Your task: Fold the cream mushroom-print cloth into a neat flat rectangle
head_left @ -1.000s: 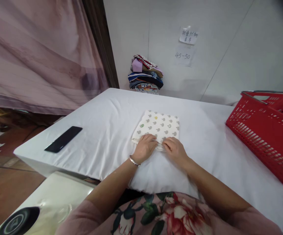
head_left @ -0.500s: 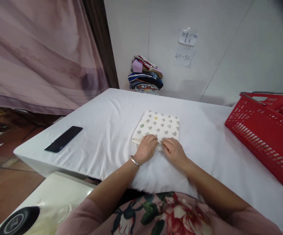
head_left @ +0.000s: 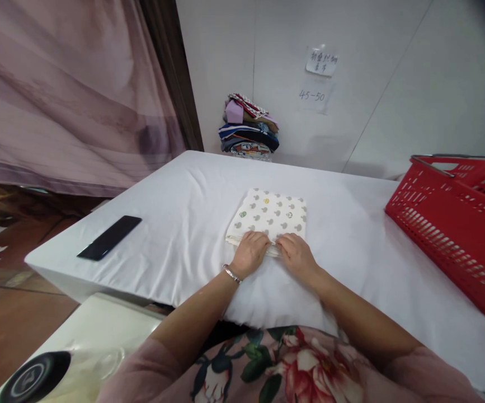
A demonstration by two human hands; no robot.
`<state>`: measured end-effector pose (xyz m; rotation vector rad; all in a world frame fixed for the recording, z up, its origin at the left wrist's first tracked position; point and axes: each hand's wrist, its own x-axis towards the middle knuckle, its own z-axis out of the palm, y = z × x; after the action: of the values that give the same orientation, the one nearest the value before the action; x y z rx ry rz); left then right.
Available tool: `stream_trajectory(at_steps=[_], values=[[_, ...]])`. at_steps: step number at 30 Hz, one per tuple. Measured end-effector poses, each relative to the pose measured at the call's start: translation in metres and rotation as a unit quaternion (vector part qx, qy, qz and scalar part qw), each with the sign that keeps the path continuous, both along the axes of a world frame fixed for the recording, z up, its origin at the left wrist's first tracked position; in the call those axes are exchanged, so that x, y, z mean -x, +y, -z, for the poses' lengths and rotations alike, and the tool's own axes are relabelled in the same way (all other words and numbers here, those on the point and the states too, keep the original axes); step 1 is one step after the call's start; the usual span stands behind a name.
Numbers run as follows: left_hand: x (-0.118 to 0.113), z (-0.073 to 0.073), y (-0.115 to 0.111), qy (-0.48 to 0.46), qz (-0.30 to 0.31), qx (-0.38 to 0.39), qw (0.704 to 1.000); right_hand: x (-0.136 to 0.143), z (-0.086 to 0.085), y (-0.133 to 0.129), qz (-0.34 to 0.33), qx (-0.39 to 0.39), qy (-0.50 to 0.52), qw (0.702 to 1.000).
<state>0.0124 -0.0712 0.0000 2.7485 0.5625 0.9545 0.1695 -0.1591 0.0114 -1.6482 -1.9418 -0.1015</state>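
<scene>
A folded white cloth (head_left: 273, 211) with grey, green and yellow motifs lies flat on the white-covered table (head_left: 170, 224). Its layered near edge is pinched by both hands, side by side. My left hand (head_left: 250, 253), with a silver bracelet at the wrist, closes on that edge left of its middle. Just to the right, my right hand (head_left: 296, 253) grips the same edge with bent fingers. A narrow gap separates the two hands. The fingertips are partly hidden against the cloth.
A black phone (head_left: 110, 238) lies on the table's left side. At the right stands a red plastic basket (head_left: 447, 224). A stack of folded fabrics (head_left: 248, 131) sits beyond the far edge, by the wall. A white surface with a round black object (head_left: 36, 378) is at lower left.
Hardly anything differs. Both hands stay on the cloth's near edge, with only a slight shift of the fingers; the whole view has moved a little.
</scene>
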Motion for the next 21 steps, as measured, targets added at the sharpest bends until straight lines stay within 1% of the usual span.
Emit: stream_trajectory(at_steps=[7,12,21], values=[[-0.0016,0.0005,0.0009,0.0,-0.007,0.0,1.0,-0.0003,-0.001,0.0001,-0.009,0.014,-0.009,1.0],[-0.0022,0.0002,0.0015,0.0,-0.013,0.006,1.0,0.0001,0.0004,0.0025,0.002,0.008,-0.006,1.0],[0.006,0.0014,0.0022,-0.033,-0.005,0.022,0.999,-0.0001,-0.0025,0.0008,0.007,0.015,0.055,0.998]])
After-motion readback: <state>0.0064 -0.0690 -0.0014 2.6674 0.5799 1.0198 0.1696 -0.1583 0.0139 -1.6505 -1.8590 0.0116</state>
